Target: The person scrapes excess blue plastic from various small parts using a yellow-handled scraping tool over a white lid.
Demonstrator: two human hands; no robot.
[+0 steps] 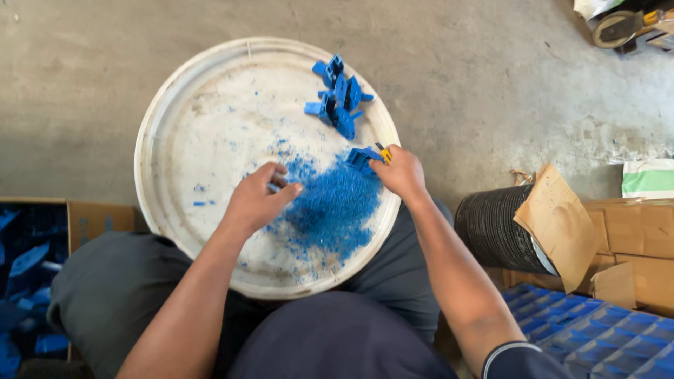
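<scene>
A round white lid [203, 126] rests on my lap. A heap of blue plastic shavings [330, 207] lies on its near right part. My left hand [256, 200] sits at the heap's left edge, fingers pinched on a small blue piece. My right hand [401, 172] is closed on a yellow-handled tool, its tip against a blue plastic part [361, 158] at the lid's right rim. Several blue plastic parts [339, 98] lie together at the far right of the lid.
An open cardboard box [84, 217] of blue parts stands at my left. At my right are a black ribbed cylinder [491, 228], torn cardboard [558, 221], cardboard boxes and blue trays [597, 333]. Concrete floor lies beyond.
</scene>
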